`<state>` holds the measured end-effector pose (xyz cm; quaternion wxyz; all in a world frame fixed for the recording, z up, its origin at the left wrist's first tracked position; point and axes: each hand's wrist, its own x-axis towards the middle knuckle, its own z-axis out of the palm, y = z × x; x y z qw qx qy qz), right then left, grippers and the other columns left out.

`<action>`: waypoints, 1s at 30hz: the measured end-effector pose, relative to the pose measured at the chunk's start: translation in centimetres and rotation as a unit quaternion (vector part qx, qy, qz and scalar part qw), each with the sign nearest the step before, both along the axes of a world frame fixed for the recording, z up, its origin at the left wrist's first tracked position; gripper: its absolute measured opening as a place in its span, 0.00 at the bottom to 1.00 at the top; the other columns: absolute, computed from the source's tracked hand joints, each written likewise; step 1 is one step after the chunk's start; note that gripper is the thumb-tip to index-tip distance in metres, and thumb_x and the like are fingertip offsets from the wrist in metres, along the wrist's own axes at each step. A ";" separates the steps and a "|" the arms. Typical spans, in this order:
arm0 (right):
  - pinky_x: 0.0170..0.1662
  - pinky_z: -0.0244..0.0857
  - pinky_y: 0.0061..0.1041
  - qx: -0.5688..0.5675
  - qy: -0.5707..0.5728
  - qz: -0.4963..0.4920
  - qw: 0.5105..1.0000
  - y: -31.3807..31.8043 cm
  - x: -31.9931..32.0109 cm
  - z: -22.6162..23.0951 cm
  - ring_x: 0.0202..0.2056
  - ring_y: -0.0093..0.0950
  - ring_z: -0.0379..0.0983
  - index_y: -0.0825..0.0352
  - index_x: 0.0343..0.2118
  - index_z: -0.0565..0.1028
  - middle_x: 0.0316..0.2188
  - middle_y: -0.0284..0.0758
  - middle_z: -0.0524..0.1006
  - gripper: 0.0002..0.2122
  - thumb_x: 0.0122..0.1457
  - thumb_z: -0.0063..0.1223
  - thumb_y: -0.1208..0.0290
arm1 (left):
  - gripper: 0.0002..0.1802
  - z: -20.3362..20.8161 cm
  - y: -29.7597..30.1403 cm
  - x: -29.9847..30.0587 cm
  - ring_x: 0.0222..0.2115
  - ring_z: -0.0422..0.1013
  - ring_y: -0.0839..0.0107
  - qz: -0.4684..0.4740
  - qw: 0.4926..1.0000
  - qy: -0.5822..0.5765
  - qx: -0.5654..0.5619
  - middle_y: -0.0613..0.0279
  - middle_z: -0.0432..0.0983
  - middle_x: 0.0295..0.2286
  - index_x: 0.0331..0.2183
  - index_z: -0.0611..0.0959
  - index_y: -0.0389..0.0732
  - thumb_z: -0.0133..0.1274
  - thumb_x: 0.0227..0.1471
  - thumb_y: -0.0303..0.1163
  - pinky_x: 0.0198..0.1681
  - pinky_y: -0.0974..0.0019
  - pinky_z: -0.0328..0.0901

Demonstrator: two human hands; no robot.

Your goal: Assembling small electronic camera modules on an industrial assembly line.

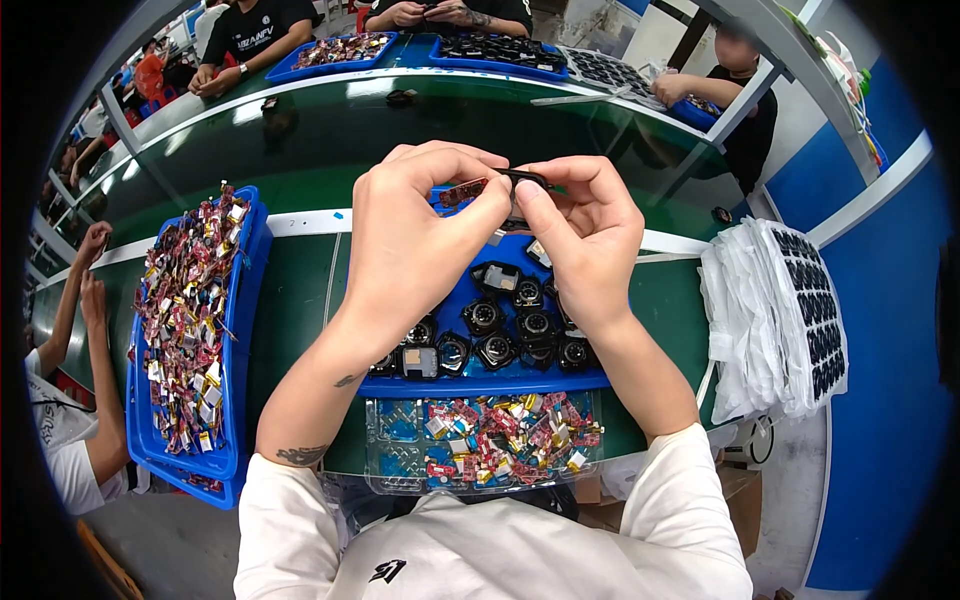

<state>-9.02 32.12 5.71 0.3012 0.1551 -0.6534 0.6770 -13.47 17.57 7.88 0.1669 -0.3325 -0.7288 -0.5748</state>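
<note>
My left hand (420,225) pinches a small reddish-brown circuit board (462,192) between thumb and fingers. My right hand (585,235) grips a small black plastic part (525,179) that meets the board's end. Both hands are raised above a blue tray (480,384) holding several round black housings (505,325). At the tray's near edge lies a clear plastic tray (385,455) filled with small red and gold board pieces (505,435).
A long blue tray (238,400) heaped with red and gold pieces sits at my left. A stack of white blister sheets (775,320) lies at my right. Other people work across the green conveyor (300,150) and at far left, with more blue trays (340,50).
</note>
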 end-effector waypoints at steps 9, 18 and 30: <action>0.37 0.72 0.17 -0.079 -0.034 0.007 0.996 0.8 0.0 0.8 0.34 0.21 0.76 0.72 0.34 0.71 0.33 0.38 0.77 0.05 0.55 0.55 0.82 | 0.05 0.7 -0.2 1.0 0.38 0.74 0.67 0.022 0.997 0.069 -0.025 0.54 0.80 0.36 0.28 0.85 0.36 0.61 0.43 0.25 0.45 0.66 0.65; 0.37 0.71 0.18 -0.102 -0.105 0.058 0.987 1.5 -0.3 1.4 0.34 0.18 0.74 0.71 0.40 0.75 0.35 0.34 0.77 0.11 0.55 0.57 0.75 | 0.06 1.7 -0.6 1.2 0.23 0.71 0.72 0.024 0.997 0.040 -0.055 0.60 0.77 0.22 0.26 0.85 0.37 0.61 0.43 0.28 0.26 0.71 0.62; 0.34 0.70 0.17 -0.054 -0.049 0.020 0.997 1.5 0.0 1.2 0.33 0.20 0.74 0.72 0.34 0.73 0.33 0.36 0.76 0.07 0.52 0.55 0.83 | 0.07 0.9 -0.9 0.2 0.28 0.73 0.81 -0.183 0.958 -0.215 0.060 0.62 0.78 0.26 0.31 0.82 0.32 0.59 0.50 0.26 0.33 0.79 0.66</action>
